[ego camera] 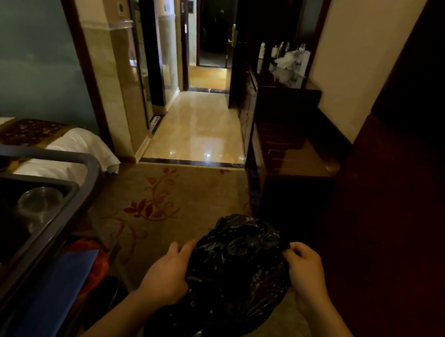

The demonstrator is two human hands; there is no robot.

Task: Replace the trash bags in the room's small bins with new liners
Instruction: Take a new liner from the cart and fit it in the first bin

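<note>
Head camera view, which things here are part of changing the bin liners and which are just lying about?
Part of the job:
black trash bag, gripped by left hand and right hand
housekeeping cart

Just lying about:
bed
dark wooden cabinet with bottles on top
clear plastic cup in the cart
</note>
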